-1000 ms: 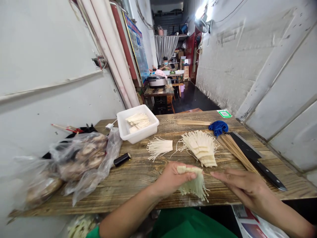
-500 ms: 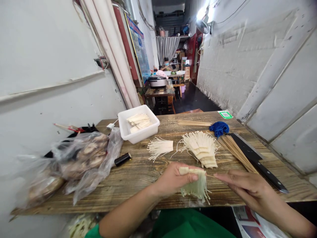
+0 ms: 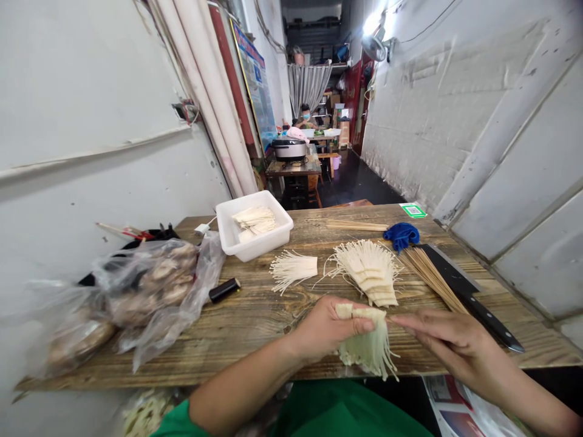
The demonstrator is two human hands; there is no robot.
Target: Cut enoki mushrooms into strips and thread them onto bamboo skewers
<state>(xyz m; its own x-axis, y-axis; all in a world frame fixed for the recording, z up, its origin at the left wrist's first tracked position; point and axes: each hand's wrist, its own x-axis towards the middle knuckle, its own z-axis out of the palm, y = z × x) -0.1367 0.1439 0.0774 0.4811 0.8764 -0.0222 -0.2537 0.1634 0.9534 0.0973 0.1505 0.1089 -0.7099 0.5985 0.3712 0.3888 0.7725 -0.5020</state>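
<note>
My left hand (image 3: 325, 328) pinches a flat bundle of pale enoki mushrooms (image 3: 368, 346) by its cut end, the caps hanging toward me over the front edge of the wooden table (image 3: 255, 315). My right hand (image 3: 444, 340) is closed in a pinch at the bundle's right side; in the earlier frames it holds a thin bamboo skewer there, now hidden between the fingers. Just beyond lie a stack of fanned enoki bundles (image 3: 371, 270) and a single bundle (image 3: 294, 270).
A pile of bamboo skewers (image 3: 430, 276) and a black cleaver (image 3: 469, 294) lie to the right, by a blue cloth (image 3: 401, 234). A white tub (image 3: 253, 226), a black lighter (image 3: 224, 290) and bagged mushrooms (image 3: 150, 288) sit left. A person sits far down the corridor.
My right hand has closed in on the bundle from the right until the fingertips meet it. The bundle has shifted slightly right in my left hand.
</note>
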